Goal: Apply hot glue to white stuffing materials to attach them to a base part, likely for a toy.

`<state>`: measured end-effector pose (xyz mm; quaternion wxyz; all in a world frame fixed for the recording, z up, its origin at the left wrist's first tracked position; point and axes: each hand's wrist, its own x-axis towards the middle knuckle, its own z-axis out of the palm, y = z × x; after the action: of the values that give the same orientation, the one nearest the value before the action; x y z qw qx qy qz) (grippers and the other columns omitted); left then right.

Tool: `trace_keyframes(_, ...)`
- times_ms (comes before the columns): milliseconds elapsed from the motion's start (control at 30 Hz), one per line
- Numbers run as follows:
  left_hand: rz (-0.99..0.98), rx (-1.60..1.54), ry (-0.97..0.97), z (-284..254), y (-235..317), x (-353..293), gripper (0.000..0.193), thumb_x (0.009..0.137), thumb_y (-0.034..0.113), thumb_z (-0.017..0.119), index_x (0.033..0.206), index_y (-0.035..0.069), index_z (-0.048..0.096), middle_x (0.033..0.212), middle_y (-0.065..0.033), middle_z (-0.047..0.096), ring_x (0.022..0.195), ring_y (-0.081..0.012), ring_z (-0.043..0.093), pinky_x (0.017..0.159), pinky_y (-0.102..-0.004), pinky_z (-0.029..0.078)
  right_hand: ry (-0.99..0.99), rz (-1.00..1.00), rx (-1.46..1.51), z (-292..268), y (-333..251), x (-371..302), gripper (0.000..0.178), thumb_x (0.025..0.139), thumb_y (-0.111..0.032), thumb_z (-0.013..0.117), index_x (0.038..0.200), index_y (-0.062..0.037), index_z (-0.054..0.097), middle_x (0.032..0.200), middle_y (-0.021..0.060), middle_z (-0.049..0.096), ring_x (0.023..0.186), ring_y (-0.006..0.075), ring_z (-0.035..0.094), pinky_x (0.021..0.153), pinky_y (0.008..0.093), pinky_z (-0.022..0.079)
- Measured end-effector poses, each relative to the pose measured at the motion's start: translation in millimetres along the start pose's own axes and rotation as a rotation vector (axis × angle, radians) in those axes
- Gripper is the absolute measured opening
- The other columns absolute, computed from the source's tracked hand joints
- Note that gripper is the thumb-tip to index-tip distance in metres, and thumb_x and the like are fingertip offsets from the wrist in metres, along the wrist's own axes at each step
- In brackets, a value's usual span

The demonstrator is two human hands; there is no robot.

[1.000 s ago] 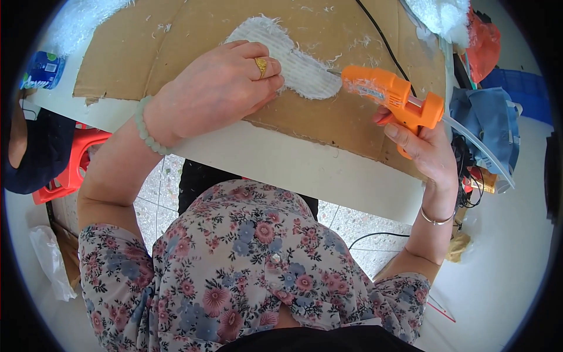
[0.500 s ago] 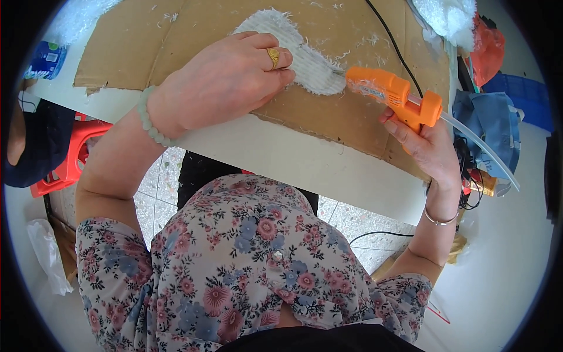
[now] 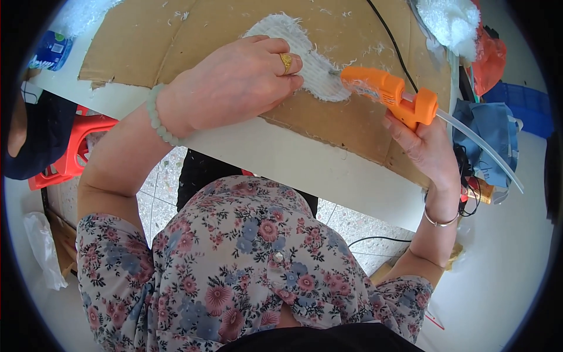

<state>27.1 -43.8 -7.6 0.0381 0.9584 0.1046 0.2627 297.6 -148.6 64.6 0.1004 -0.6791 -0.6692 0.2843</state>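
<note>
A white, sole-shaped piece of ribbed fabric with frayed, fluffy edges (image 3: 319, 75) lies on the brown cardboard (image 3: 217, 29). My left hand (image 3: 240, 82) is closed at its left side, fingers curled down onto it; the thumb and the fingertips' exact hold are hidden. My right hand (image 3: 428, 144) grips an orange hot glue gun (image 3: 381, 88) by its handle. Its nozzle points left, over the right end of the fabric piece; I cannot tell whether it touches. A long translucent glue stick (image 3: 484, 144) sticks out of the gun's back.
Under the cardboard is a white table (image 3: 305, 152). A black cord (image 3: 392, 38) crosses the cardboard beyond the gun. White fluffy material (image 3: 448, 23) sits at the far right, near blue cloth (image 3: 487, 141). A red stool (image 3: 76, 149) and part of another person (image 3: 41, 141) are at left.
The fabric piece and my left hand have shifted slightly right and nearer. The glue gun has moved a little left, so its nozzle now reaches farther over the piece.
</note>
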Motion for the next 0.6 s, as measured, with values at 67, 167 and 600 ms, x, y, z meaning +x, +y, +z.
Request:
trace_keyframes(67,-0.002,0.004,-0.006,-0.3,-0.4,0.0,0.016,0.069,0.008,0.063,0.083,0.002,0.067,0.086,-0.0042,0.062,0.087,-0.0207,0.057,0.076,-0.0323,0.049,0.014,-0.016,-0.018,0.6,-0.2,3.1,0.036,0.084,-0.015,0.067,0.113,0.0004,0.053,0.088,0.0042,0.062,0.078,0.0102,0.055,0.072,0.0238,0.045)
trace_keyframes(167,-0.003,0.0,-0.023,0.2,-1.4,-1.3,0.016,0.069,0.009,0.063,0.083,0.002,0.066,0.084,-0.004,0.061,0.086,-0.0206,0.056,0.076,-0.0321,0.048,0.025,-0.076,-0.104,0.9,-7.8,9.1,0.036,0.084,-0.016,0.068,0.112,0.0004,0.052,0.087,0.0052,0.062,0.076,0.0104,0.055,0.071,0.0236,0.045)
trace_keyframes(600,0.009,-0.05,-0.012,-1.5,-2.8,-1.1,0.015,0.067,0.01,0.063,0.08,0.001,0.064,0.073,-0.0044,0.058,0.082,-0.0212,0.055,0.074,-0.0329,0.047,0.03,-0.063,-0.197,0.8,-18.5,27.9,0.034,0.083,-0.018,0.068,0.106,0.0009,0.052,0.08,0.0057,0.06,0.071,0.0109,0.055,0.067,0.0241,0.046)
